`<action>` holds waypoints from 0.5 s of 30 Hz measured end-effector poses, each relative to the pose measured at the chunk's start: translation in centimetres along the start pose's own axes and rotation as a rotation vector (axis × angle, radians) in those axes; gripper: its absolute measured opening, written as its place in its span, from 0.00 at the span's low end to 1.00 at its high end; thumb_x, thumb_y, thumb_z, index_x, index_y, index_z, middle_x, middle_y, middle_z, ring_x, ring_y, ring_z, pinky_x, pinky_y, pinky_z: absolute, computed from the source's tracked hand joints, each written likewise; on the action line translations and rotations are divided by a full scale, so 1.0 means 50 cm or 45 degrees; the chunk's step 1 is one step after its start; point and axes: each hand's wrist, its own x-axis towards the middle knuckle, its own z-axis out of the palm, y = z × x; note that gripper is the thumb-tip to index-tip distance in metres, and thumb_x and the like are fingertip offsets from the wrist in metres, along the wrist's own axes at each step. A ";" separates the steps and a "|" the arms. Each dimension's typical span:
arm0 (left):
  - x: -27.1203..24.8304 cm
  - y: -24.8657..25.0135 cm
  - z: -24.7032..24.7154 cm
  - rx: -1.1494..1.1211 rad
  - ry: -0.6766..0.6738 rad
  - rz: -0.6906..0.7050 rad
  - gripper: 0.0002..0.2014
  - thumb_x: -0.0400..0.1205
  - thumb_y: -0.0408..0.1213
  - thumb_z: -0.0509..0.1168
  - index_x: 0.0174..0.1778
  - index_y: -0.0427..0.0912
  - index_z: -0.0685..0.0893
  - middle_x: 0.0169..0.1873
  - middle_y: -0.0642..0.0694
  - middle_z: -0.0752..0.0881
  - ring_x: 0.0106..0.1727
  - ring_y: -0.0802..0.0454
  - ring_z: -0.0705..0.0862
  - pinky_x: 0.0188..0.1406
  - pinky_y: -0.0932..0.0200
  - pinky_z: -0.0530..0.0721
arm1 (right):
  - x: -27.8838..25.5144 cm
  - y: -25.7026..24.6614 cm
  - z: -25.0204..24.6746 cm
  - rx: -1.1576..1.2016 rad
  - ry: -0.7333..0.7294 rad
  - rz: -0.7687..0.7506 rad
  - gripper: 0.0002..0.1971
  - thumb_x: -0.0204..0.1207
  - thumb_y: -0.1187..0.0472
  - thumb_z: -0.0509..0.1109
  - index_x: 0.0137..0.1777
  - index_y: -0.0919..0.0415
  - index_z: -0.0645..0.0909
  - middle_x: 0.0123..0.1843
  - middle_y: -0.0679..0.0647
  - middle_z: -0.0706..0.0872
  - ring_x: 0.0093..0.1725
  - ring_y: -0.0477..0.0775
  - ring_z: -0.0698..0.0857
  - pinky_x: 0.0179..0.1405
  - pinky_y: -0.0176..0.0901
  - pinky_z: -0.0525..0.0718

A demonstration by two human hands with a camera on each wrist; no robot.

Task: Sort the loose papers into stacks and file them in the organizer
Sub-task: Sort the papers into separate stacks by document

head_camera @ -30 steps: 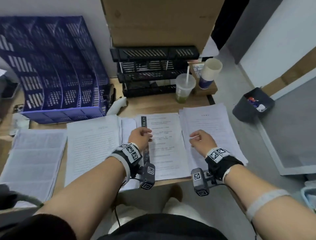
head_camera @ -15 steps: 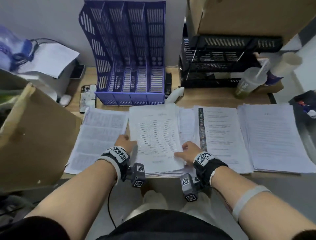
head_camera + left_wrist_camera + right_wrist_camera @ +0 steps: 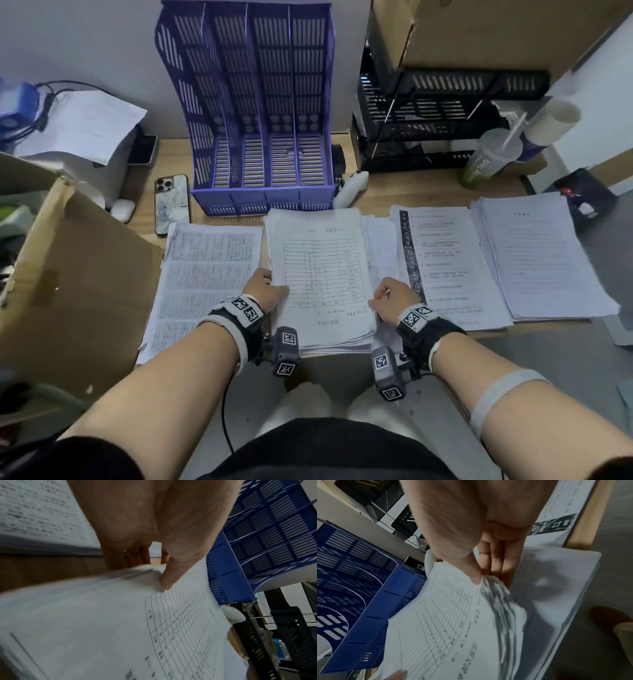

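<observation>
The sorting looks largely done and the filing not begun: four piles lie side by side on the wooden desk [image 3: 394,192], while every slot of the blue organizer [image 3: 260,137] beyond them shows bare. The left hand [image 3: 265,287] pinches the left edge of the table-form stack [image 3: 322,274], thumb on the top sheet and fingers curled beneath; the right hand [image 3: 394,299] does the same at the right edge, thumb on top, fingers tucked under a thick sheaf. In the right wrist view more sheets lie under that sheaf, so I judge only the upper part is in hand, though blur at the paper edges makes the split hard to place. Outward of the left grip sits the dense-text pile [image 3: 205,274]; outward of the right grip lie the black-banded pile [image 3: 448,267] and, further still, the plain pile [image 3: 541,257]. Straight ahead of both grips the organizer stands just beyond the stack's far edge. Around it are a phone [image 3: 171,202], a black tray rack [image 3: 438,123], a drink cup [image 3: 489,161], cardboard boxes [image 3: 68,274] at the left and grey floor to the right.
</observation>
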 end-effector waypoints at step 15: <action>0.002 -0.009 0.003 -0.001 0.076 0.011 0.20 0.77 0.39 0.75 0.63 0.37 0.80 0.54 0.43 0.87 0.51 0.44 0.85 0.49 0.55 0.82 | 0.004 0.042 -0.037 0.175 0.253 0.124 0.03 0.81 0.66 0.64 0.51 0.60 0.73 0.45 0.55 0.81 0.43 0.57 0.80 0.44 0.45 0.78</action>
